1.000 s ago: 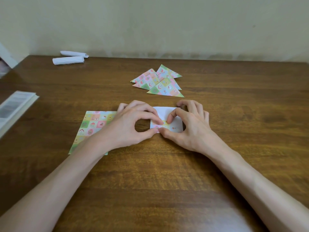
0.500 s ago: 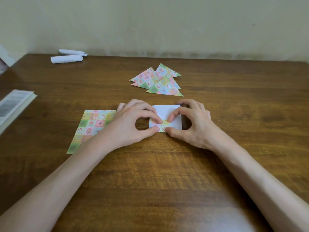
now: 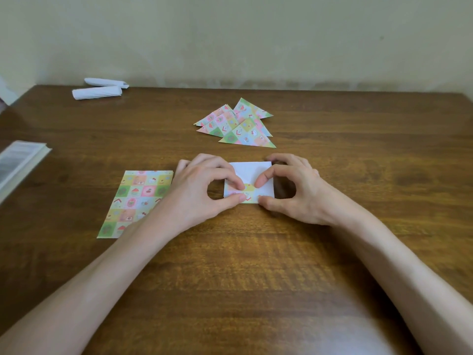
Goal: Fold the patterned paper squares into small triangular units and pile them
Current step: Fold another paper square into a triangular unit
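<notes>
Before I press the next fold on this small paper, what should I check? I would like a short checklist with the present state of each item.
1. Both the left hand and the right hand pinch the paper at its near edge: ok.
2. It lies on the table, white side up: ok.
3. The folded patterned strip runs even: cannot tell, fingers cover it.
4. The pile of triangles lies apart, beyond the hands: ok.
5. The spare patterned sheets are free of the left forearm: cannot tell, it hides their corner.
</notes>
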The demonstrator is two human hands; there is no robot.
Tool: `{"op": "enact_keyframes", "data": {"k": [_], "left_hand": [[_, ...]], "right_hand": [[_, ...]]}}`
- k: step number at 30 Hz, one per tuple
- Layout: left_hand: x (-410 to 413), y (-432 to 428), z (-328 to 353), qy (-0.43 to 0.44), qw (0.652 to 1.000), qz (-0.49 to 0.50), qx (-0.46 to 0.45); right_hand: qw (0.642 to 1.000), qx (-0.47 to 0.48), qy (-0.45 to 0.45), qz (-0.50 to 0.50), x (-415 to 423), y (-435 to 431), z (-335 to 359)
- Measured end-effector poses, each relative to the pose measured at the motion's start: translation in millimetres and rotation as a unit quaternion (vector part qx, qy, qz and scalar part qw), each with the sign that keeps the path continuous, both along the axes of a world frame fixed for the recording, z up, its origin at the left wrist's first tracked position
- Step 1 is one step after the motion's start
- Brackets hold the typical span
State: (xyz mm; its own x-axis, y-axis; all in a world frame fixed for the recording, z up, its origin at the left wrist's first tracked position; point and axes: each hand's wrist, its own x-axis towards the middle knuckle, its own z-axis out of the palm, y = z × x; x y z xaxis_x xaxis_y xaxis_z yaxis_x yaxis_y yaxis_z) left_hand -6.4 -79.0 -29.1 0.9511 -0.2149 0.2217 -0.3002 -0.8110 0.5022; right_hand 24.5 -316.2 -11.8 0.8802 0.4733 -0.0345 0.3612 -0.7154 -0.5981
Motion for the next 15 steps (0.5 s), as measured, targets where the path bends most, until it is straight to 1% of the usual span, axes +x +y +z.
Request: {"op": "enact_keyframes", "data": {"k": [5,9,13,15], "left_hand": [[0.8,-0.6,-0.1,0.003,1.0,0.0,0.006],[0.9,0.5,-0.4,0.003,1.0,-0.002,0.0],[0.3,0.4,1.3,0.009,1.0,-0.001,0.003],[0.1,0.4,2.3,0.015,1.0,0.0,0.009]], "right_hand": [[1.0,0.003,0.011,0.018,1.4,-4.5,1.9],[0.998,0.027,0.047,0.032,5.8,-11.8,2.0],[0.997,0.039,0.052,0.051,8.7,-15.5,-0.4],[0.995,0.049,0.073,0.048,10.0,-17.5,0.9]]}}
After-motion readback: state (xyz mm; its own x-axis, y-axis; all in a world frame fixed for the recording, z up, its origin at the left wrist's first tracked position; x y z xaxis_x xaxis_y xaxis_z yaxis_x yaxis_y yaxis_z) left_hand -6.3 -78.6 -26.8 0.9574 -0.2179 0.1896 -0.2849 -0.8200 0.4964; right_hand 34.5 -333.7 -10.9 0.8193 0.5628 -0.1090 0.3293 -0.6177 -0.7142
